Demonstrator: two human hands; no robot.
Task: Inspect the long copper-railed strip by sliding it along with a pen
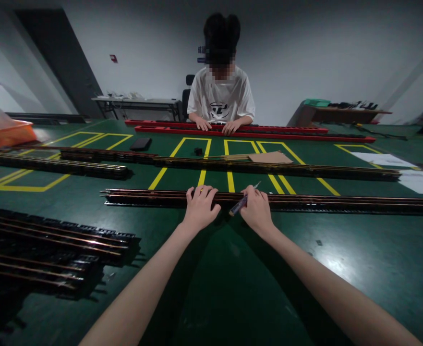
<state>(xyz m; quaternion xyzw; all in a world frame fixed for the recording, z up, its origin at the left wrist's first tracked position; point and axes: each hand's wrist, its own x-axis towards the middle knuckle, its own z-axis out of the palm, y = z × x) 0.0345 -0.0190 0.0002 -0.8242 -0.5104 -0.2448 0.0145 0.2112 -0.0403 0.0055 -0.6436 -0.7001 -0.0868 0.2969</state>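
A long black rail with copper-coloured strips point(315, 202) lies crosswise on the green table in front of me. Over its left part, my left hand point(201, 206) grips it, fingers curled across the top and thumb at the near side. My right hand point(257, 209) is closed around what looks like a screwdriver point(238, 205) with a dark handle. Its thin metal tip points up and away to the right, while the handle's butt points toward me. The right fingers rest at the rail, and part of the tool is hidden inside them.
Across the table a person point(220, 96) in a white shirt has both hands on red rails point(286, 134). More black rails point(214, 164) lie beyond mine, and others point(53, 235) at left. Cardboard point(271, 157), paper sheets point(418, 181) and an orange bin point(7, 134) are also there.
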